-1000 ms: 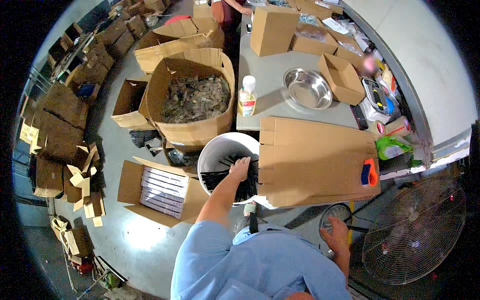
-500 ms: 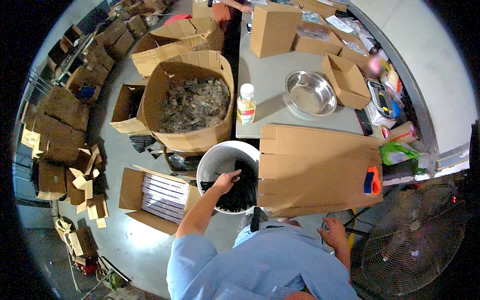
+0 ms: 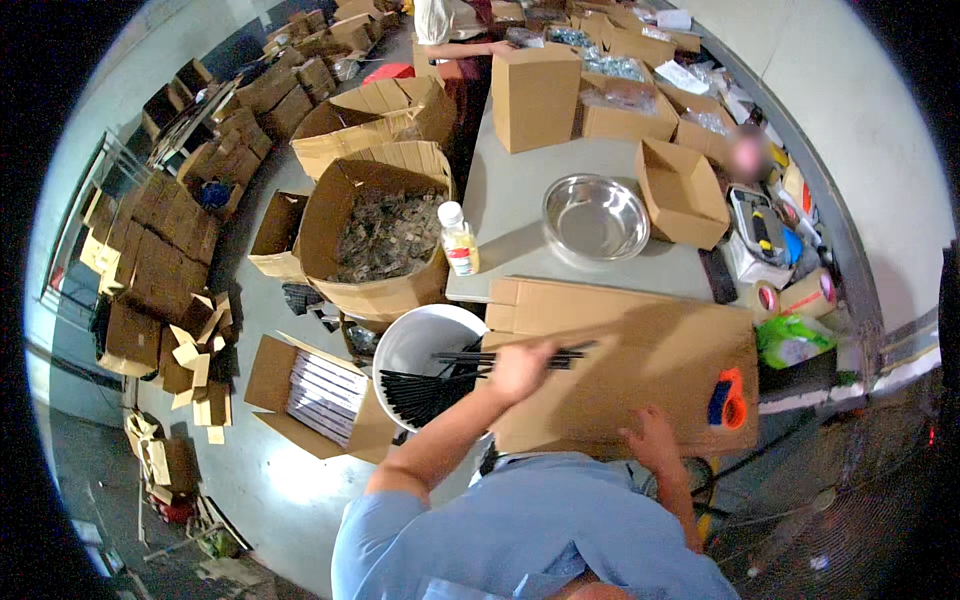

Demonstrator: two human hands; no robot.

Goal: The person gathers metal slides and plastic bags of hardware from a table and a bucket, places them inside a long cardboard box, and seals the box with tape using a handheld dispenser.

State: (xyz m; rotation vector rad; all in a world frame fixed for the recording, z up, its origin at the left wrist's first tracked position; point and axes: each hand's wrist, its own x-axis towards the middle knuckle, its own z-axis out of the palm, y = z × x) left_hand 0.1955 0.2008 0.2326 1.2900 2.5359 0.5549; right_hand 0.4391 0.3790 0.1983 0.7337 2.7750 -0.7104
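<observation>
The left hand [image 3: 524,371] squeezes thin, straight black sticks [image 3: 464,358] by the middle, over the left of the flat brown cardboard sheet [image 3: 650,365] and the round white bucket [image 3: 412,335]. They should be light and stiff; hold there. The right hand [image 3: 655,440], fingers spread, seems empty.

You are in what looks like a packing workshop; cardboard boxes [image 3: 160,245] crowd the floor to your left; a bucket [image 3: 420,340] of black rods [image 3: 425,398] stands by your grey table [image 3: 512,190]; tape rolls [image 3: 808,293] sit near its right edge.
</observation>
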